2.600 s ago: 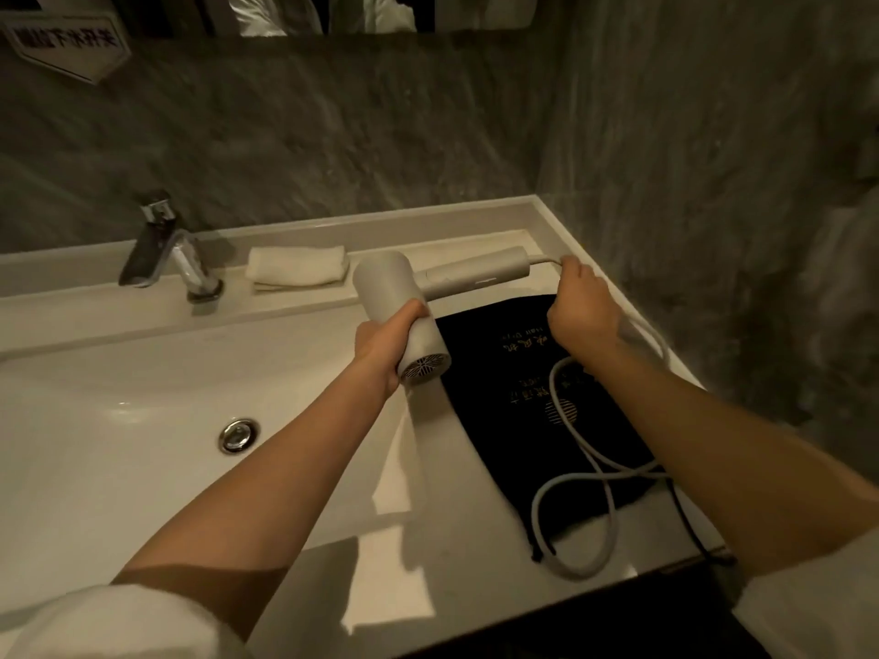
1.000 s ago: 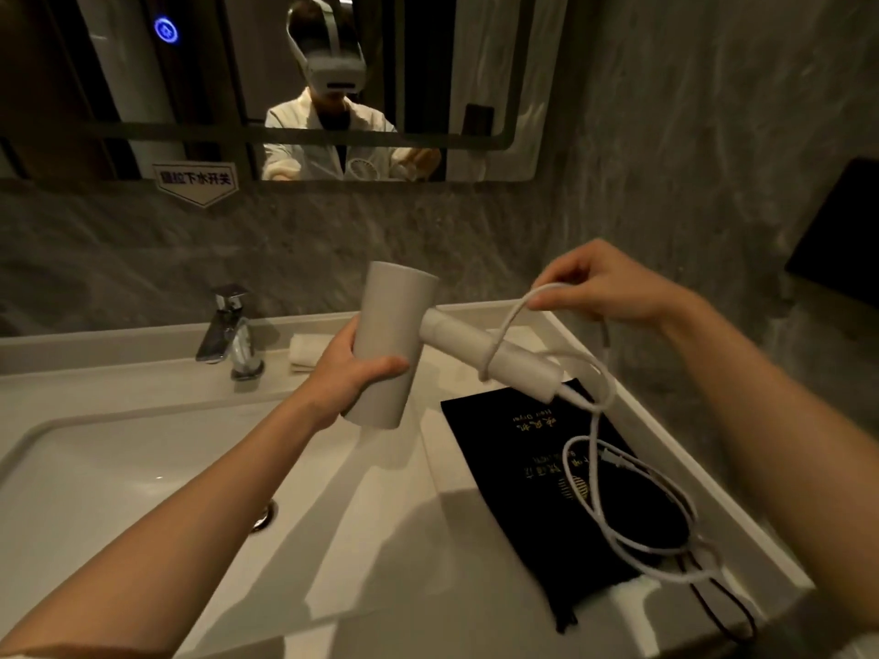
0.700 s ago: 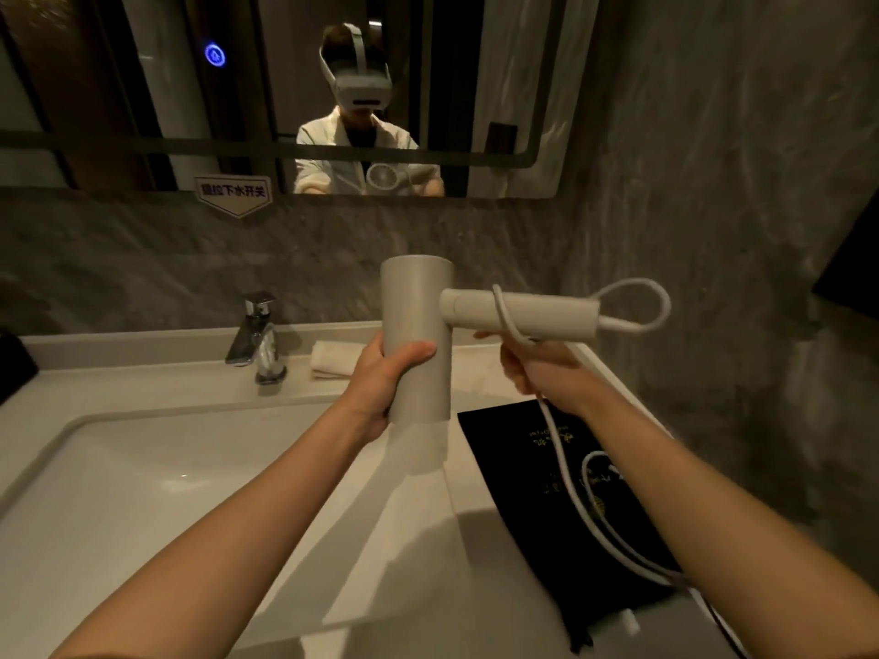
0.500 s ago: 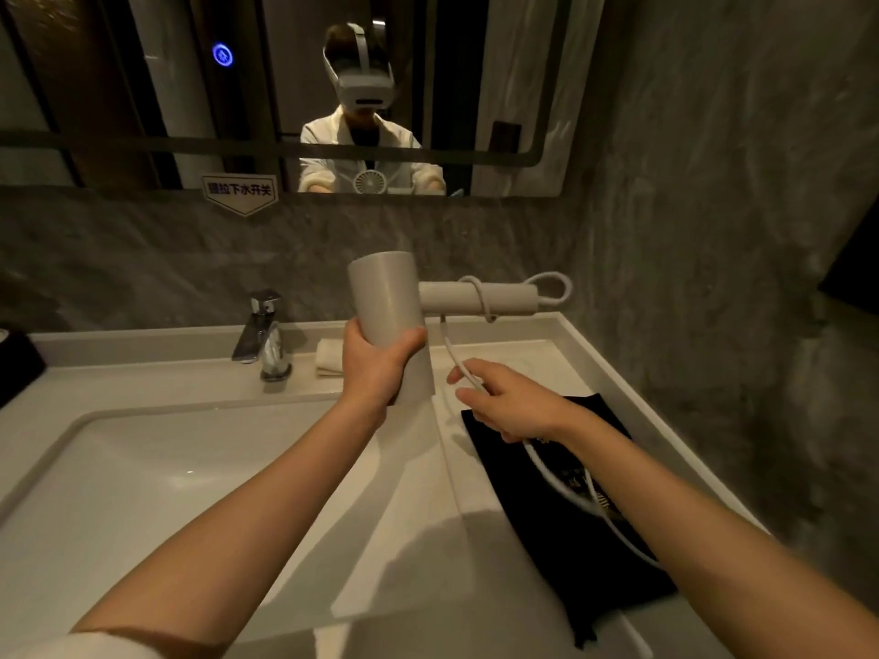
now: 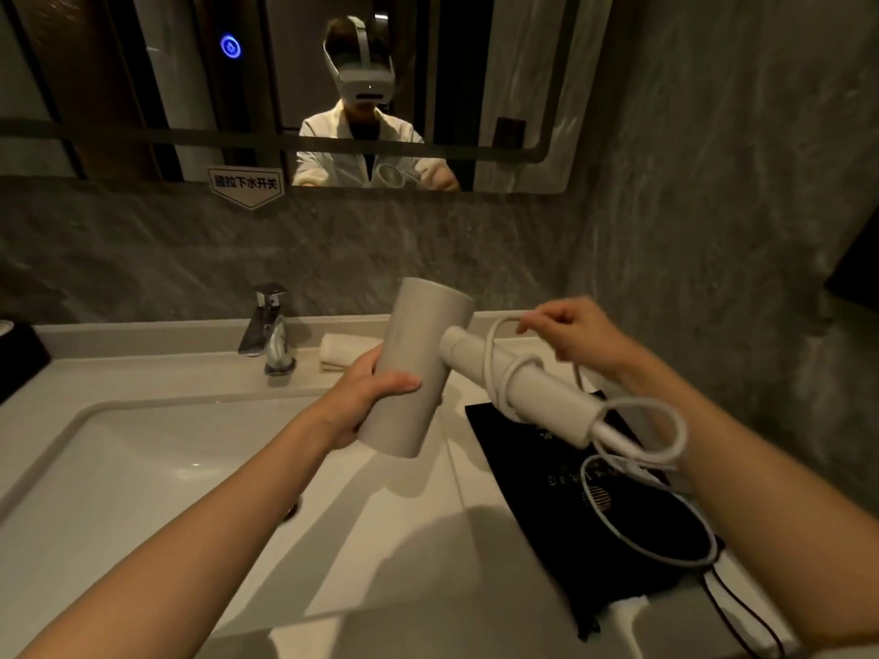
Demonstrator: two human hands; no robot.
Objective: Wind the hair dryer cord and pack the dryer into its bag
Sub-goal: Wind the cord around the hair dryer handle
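White plastic dryer [image 5: 418, 368], barrel upright, clasped round its lower barrel by the left hand [image 5: 364, 397]; fingers wrapped and pressed to the shell. Held in the air over the counter [image 5: 380, 539] beside the basin [image 5: 142, 468], handle [image 5: 518, 382] jutting right and slightly down, presumably so that it stands clear as a spool.

Cord [image 5: 499, 368], white: about two turns lie round the middle of the handle, one strand running up to the right hand [image 5: 575, 332]. That hand, raised just above and behind the handle, pinches the strand between thumb and fingertips, apparently carrying it over for a further turn. A slack loop springs from the handle's end; more cord lies in an open ring on the bag below. Plug not discernible.

Bag [image 5: 547, 506], black cloth with faint gold print, flat on the counter's right side under the handle, drawstrings trailing toward the near edge; mouth direction cannot be told. Likely laid there ready to take the dryer.

Tap [image 5: 268, 325], chrome, behind the basin. Folded towel [image 5: 340, 351], pale, on the rear ledge, partly hidden by the dryer.

Status, by judgement: winding under way, much cord loose; packing not begun.
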